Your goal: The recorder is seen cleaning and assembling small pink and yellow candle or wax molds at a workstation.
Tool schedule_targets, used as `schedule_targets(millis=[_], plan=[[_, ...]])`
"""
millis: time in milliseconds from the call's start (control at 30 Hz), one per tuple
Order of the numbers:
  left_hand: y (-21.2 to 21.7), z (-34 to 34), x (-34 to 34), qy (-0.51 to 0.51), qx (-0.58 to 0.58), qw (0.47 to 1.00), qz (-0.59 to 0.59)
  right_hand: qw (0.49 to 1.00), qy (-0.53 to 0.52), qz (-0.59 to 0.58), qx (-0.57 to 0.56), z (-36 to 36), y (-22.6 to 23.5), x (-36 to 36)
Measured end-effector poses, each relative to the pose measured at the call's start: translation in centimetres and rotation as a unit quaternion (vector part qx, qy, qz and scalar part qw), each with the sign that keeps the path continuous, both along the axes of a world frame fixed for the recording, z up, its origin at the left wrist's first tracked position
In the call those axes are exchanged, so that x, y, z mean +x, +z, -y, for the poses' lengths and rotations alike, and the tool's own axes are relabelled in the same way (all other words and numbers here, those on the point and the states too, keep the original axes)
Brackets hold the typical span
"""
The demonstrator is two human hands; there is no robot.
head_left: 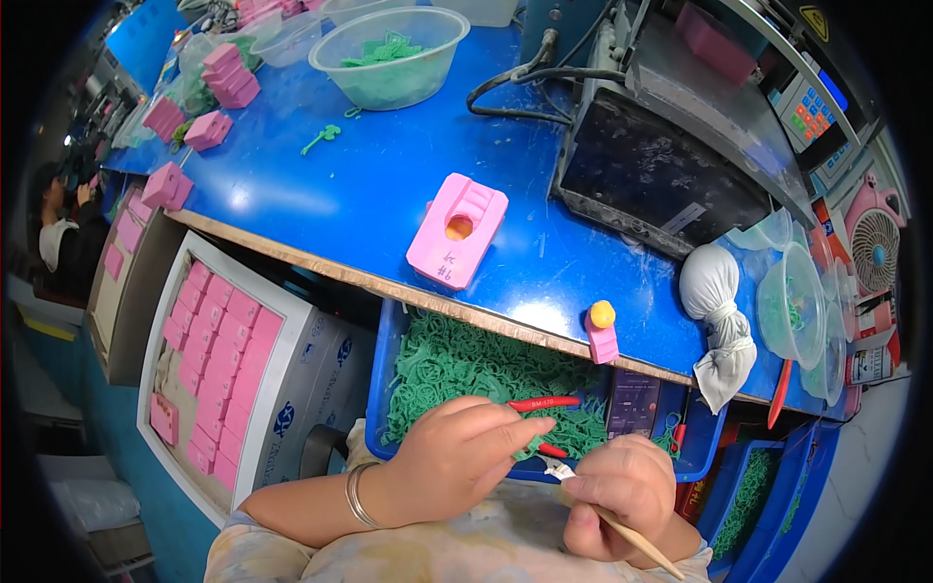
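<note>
My right hand (622, 491) is closed round a wooden-handled tool (637, 544) whose whitish tip points towards my left hand. My left hand (457, 452) has its fingers curled together close to that tip, and what they hold, if anything, is hidden. Red-handled pliers (544, 402) show just past the left fingertips, partly covered by the hand; I cannot tell whether it touches them. Both hands are over the near side of a blue tray (387, 360) full of green wax pieces (476, 360). On the table beyond lies a pink block mould (457, 231) with a round hole showing orange.
A small pink block with an orange ball (603, 316) stands by the table edge. Right of it lies a tied white cloth bag (714, 301). A black machine (661, 160), clear bowls (389, 87) and stacked pink moulds (228, 78) surround the blue tabletop. A box of pink moulds (219, 350) stands left.
</note>
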State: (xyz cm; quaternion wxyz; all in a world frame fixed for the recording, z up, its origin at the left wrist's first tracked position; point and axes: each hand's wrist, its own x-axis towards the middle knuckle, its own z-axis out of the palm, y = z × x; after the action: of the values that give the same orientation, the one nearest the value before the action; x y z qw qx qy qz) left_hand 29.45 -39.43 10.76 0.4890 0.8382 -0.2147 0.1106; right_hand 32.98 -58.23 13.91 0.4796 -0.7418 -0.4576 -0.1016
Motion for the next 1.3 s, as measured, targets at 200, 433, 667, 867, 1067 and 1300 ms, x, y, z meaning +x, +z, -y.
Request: schedule_targets(millis=[200,433,667,867,1067,1300], plan=[[0.0,0.0,-0.2,0.002,0.011,1.0,0.001,1.0,-0.026,0.001,-0.013,-0.3,0.0,-0.2],[-0.1,-0.1,-0.2,-0.003,0.011,1.0,0.004,0.999,-0.024,-0.004,-0.02,-0.1,-0.1,-0.1],[0.0,-0.1,-0.3,-0.001,0.024,1.0,0.004,0.999,-0.021,-0.001,-0.034,-0.2,0.1,-0.1],[0.0,-0.1,-0.3,0.003,0.036,0.999,-0.001,0.998,-0.038,0.01,-0.051,-0.6,0.5,-0.2],[0.0,-0.1,-0.4,0.009,0.051,0.999,0.0,0.996,-0.031,-0.066,-0.056,-0.6,0.8,-0.4],[0.0,-0.1,-0.5,0.003,0.059,0.998,-0.015,0.985,-0.037,-0.166,-0.031,-0.6,1.1,-0.6]])
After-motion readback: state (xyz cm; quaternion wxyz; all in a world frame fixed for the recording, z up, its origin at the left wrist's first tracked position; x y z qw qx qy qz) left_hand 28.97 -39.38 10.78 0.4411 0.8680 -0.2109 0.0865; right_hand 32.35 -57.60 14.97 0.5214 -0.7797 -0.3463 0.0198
